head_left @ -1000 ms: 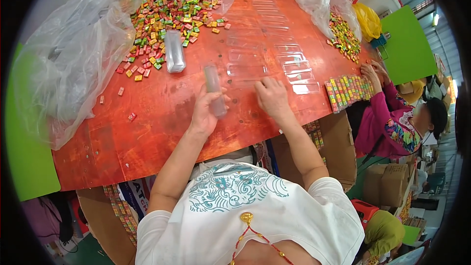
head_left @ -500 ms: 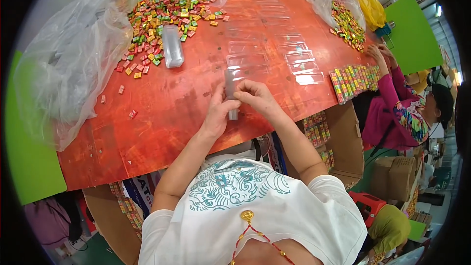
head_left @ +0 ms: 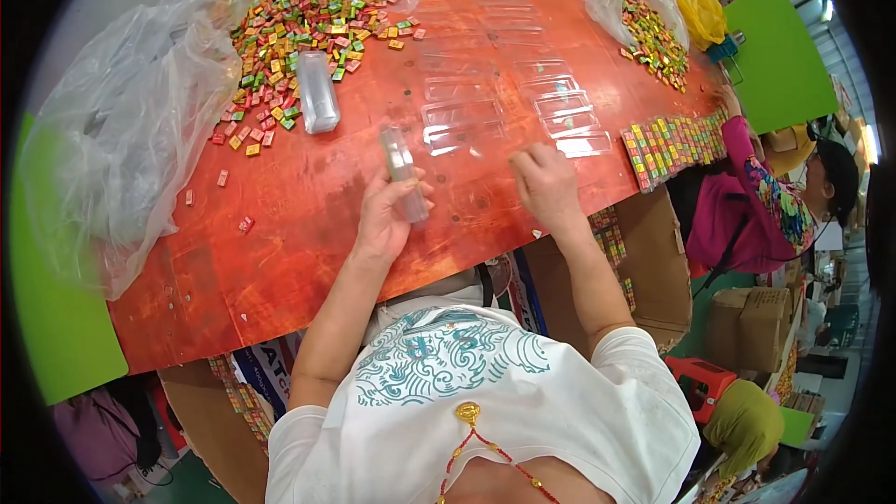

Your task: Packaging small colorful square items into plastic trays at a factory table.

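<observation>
Left hand [head_left: 381,217]: your fingers wrap closed around a clear tray stack [head_left: 398,157], mid-frame.
Right hand [head_left: 549,189]: your fingers curl in, right of center; can't tell if they grip anything.
Laid-out trays [head_left: 462,113]: two columns, upper center to right of center.
Second stack [head_left: 318,93]: on red table [head_left: 308,233], upper left, beside colorful pile [head_left: 317,2].

A person's left hand [head_left: 383,217] grips stacked clear trays [head_left: 396,151] over a red table [head_left: 308,233], right hand [head_left: 549,189] curled nearby.
</observation>
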Demonstrator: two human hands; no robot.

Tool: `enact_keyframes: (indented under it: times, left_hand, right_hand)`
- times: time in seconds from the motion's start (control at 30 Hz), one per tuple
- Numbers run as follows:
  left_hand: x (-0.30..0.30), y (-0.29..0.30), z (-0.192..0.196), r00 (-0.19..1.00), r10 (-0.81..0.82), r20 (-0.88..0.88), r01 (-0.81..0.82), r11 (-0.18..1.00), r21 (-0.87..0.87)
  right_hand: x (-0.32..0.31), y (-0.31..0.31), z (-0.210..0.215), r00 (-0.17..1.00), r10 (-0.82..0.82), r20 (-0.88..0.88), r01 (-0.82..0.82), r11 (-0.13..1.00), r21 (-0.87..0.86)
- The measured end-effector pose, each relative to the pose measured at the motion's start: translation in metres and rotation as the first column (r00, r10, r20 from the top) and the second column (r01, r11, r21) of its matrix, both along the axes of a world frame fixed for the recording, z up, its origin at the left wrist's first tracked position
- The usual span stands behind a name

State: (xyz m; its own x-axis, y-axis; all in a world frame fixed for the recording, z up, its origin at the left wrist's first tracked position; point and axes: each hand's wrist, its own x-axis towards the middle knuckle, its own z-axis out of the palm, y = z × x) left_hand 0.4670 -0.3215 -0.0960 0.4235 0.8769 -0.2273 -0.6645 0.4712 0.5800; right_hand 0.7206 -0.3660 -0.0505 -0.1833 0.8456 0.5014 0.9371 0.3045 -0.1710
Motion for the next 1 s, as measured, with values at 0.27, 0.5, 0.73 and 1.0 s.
enact_keyframes:
  times: [0.27, 0.5, 0.73, 1.0]
  left_hand:
    - [-0.013, 0.014, -0.009, 1.0, 0.013, 0.005, -0.013, 1.0, 0.016]
    - [-0.018, 0.02, -0.011, 0.996, -0.048, 0.082, 0.048, 0.999, 0.006]
    - [-0.02, 0.026, -0.017, 0.982, -0.113, 0.15, 0.118, 0.993, -0.025]
    - [-0.023, 0.026, -0.016, 0.978, -0.132, 0.162, 0.142, 0.989, -0.049]
  right_hand:
    - [-0.013, 0.008, -0.013, 0.999, -0.034, -0.005, 0.033, 0.989, -0.141]
    - [-0.064, 0.104, -0.018, 0.994, -0.106, -0.001, 0.106, 0.994, -0.015]
    - [-0.072, 0.191, -0.053, 0.973, -0.205, 0.105, 0.213, 0.975, -0.068]
    - [-0.044, 0.191, -0.054, 0.983, -0.146, 0.114, 0.168, 0.962, -0.214]
